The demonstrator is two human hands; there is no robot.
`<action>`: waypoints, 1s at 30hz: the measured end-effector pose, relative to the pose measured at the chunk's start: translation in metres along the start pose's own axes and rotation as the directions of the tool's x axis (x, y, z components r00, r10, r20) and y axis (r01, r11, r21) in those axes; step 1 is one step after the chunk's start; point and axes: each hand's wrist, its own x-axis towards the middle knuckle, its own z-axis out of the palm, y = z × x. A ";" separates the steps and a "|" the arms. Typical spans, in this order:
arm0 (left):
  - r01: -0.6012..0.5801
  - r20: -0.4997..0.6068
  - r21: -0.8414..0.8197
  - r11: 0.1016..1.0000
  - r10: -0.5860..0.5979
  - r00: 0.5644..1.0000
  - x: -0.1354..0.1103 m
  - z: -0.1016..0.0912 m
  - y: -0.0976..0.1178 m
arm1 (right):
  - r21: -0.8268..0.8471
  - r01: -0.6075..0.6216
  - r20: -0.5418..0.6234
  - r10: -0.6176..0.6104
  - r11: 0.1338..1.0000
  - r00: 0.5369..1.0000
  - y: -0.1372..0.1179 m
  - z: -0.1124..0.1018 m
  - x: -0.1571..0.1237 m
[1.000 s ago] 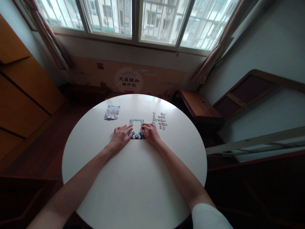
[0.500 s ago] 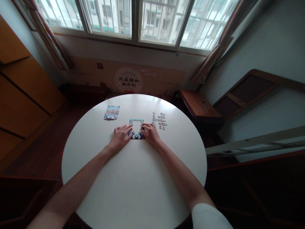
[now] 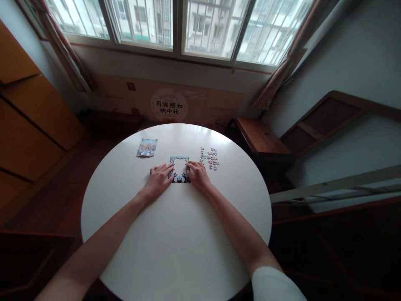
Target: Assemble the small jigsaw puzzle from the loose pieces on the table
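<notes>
A jigsaw puzzle (image 3: 179,180) lies flat on the white round table, its border joined into a frame around a gap in the middle. Its lower side shows dark blue and white artwork. My left hand (image 3: 159,176) rests along the left border with fingers stretched out. On the opposite border, my right hand (image 3: 198,173) touches the puzzle with slightly bent fingers and covers part of that side. Whether a small piece is under the right fingertips is hidden. Loose puzzle pieces (image 3: 212,159), several of them, lie just beyond my right hand.
A colourful printed packet (image 3: 147,148) lies at the back left of the round table (image 3: 175,242). Behind the table's right edge stands a wooden bench (image 3: 261,136). A barred window (image 3: 206,29) and an orange cabinet (image 3: 28,121) are beyond the table.
My right hand has shifted very slightly at the puzzle's right border. My left hand, the packet and the loose pieces stay where they were.
</notes>
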 end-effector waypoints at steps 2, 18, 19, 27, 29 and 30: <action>-0.002 -0.002 -0.002 1.000 0.002 1.000 0.000 0.000 0.000 | 0.047 -0.022 -0.078 0.026 0.999 0.997 0.002 0.000 0.001; 0.005 0.003 -0.018 1.000 -0.005 1.000 0.000 -0.001 0.000 | 0.352 -0.212 -0.185 0.290 0.912 0.939 0.006 0.001 -0.001; 0.002 0.002 -0.019 1.000 -0.002 1.000 0.000 -0.001 0.001 | 0.348 -0.214 -0.188 0.292 0.913 0.938 0.007 0.000 -0.001; 0.007 0.014 -0.027 1.000 -0.007 1.000 0.001 -0.005 0.003 | 0.160 -0.237 -0.268 0.273 0.958 0.924 0.008 -0.005 0.001; 0.011 0.014 -0.027 1.000 -0.011 1.000 0.001 -0.004 0.003 | 0.128 -0.219 -0.274 0.246 0.967 0.930 0.007 -0.006 0.001; 0.012 0.013 -0.027 1.000 -0.011 1.000 0.000 -0.004 0.002 | 0.112 -0.198 -0.284 0.222 0.974 0.933 0.007 -0.007 0.000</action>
